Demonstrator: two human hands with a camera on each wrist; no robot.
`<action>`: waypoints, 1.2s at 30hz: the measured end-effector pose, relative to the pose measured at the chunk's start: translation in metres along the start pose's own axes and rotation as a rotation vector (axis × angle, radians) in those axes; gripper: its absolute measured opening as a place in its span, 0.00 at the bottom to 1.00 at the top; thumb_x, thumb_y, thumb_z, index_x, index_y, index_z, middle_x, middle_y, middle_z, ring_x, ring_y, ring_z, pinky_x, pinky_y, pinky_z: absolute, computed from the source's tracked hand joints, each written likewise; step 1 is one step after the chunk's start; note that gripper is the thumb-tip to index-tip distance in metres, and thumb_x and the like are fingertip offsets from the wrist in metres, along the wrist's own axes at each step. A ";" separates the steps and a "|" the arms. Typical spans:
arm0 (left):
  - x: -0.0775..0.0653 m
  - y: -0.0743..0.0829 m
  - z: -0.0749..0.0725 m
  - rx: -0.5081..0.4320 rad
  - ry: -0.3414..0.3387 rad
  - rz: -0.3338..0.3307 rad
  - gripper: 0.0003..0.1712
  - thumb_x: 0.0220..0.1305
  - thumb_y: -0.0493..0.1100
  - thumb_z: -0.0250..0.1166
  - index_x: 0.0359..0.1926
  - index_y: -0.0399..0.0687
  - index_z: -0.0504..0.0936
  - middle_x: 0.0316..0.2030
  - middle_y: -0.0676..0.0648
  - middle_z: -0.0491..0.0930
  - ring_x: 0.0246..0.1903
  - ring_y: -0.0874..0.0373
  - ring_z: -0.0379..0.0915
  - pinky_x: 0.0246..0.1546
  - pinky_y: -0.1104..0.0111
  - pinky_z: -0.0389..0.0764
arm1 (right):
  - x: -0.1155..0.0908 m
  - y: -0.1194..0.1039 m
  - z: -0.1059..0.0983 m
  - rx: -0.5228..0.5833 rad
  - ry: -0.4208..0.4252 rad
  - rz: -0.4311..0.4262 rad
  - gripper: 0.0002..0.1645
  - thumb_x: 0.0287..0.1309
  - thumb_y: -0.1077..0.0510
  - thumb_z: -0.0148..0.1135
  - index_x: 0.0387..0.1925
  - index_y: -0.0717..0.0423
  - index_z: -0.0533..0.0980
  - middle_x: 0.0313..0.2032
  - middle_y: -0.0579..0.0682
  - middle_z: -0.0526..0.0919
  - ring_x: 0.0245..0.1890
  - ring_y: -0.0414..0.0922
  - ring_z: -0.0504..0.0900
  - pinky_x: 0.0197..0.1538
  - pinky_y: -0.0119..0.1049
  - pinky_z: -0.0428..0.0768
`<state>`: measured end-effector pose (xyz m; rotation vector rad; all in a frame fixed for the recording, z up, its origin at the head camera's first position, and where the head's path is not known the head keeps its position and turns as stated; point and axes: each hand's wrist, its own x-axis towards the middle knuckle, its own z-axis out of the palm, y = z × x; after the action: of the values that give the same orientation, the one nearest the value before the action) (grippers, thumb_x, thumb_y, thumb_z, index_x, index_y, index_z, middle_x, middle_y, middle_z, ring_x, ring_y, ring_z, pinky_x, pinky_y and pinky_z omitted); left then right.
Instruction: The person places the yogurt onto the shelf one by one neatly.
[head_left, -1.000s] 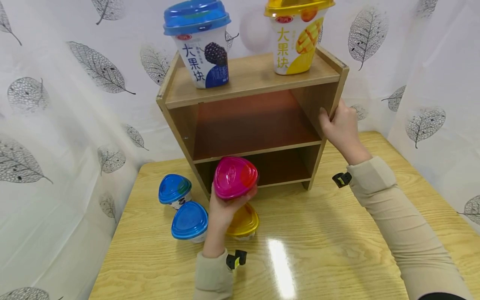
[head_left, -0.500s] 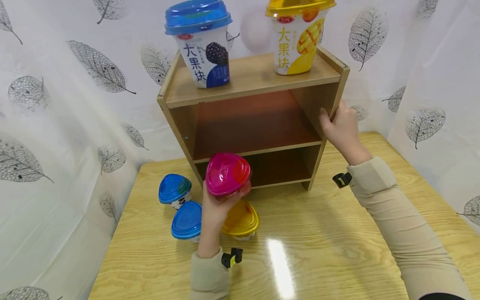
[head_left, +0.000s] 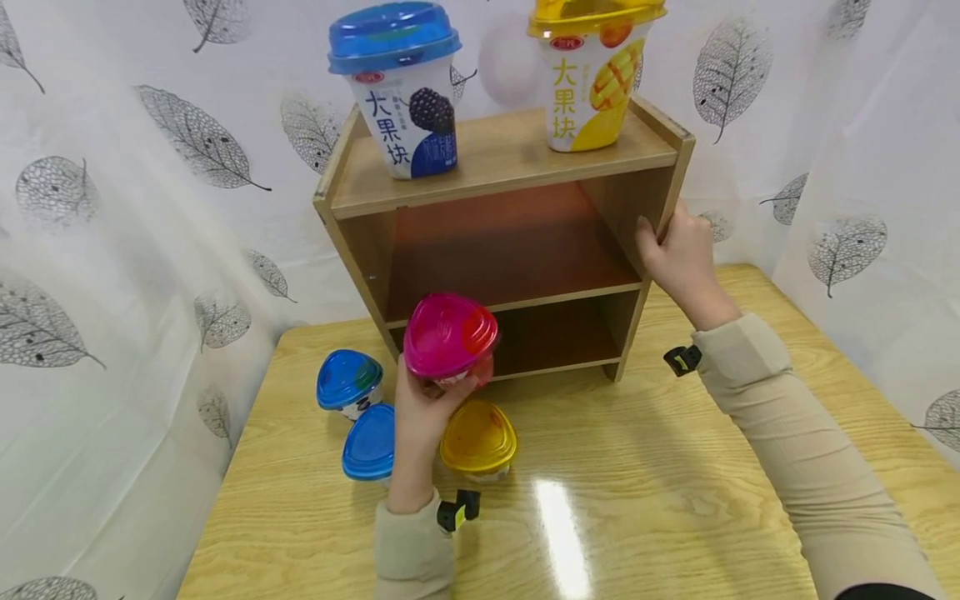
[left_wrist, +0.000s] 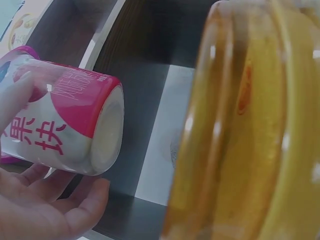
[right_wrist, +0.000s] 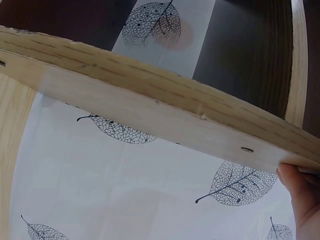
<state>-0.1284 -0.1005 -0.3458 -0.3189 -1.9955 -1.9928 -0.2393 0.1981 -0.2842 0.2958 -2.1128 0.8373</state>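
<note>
My left hand [head_left: 423, 408] grips a white yogurt cup with a pink lid [head_left: 450, 335], lifted in front of the shelf's lower left opening. In the left wrist view the pink-printed cup [left_wrist: 75, 115] lies sideways between thumb and fingers, its base facing the shelf. My right hand [head_left: 684, 254] holds the right side panel of the small wooden shelf [head_left: 517, 185], thumb on the inner side. In the right wrist view, part of that hand [right_wrist: 302, 195] shows at the panel's edge. Close to my left forearm stands a yellow-lidded cup [head_left: 480, 442], which looms large in the left wrist view.
Two blue-lidded cups, one behind [head_left: 348, 379] and one in front [head_left: 369, 442], stand on the table [head_left: 637, 500] left of my forearm. On the shelf top are a blackberry yogurt cup [head_left: 408, 108] and a mango yogurt cup [head_left: 592, 92]. A leaf-patterned curtain [head_left: 187, 250] hangs behind.
My left hand has moved left and slightly up with the pink-lidded cup, tilting it, and more of the yellow lid shows. The right hand stays on the side panel.
</note>
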 end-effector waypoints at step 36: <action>0.025 -0.006 -0.008 0.003 0.144 0.165 0.33 0.50 0.36 0.66 0.58 0.46 0.64 0.52 0.48 0.70 0.51 0.55 0.65 0.48 0.60 0.71 | 0.000 0.000 -0.001 -0.010 -0.005 -0.006 0.14 0.52 0.64 0.50 0.34 0.75 0.70 0.29 0.71 0.77 0.25 0.63 0.77 0.28 0.54 0.73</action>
<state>-0.1538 -0.1102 -0.3422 -0.3188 -1.8217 -1.8564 -0.2386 0.1982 -0.2840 0.2992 -2.1189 0.8224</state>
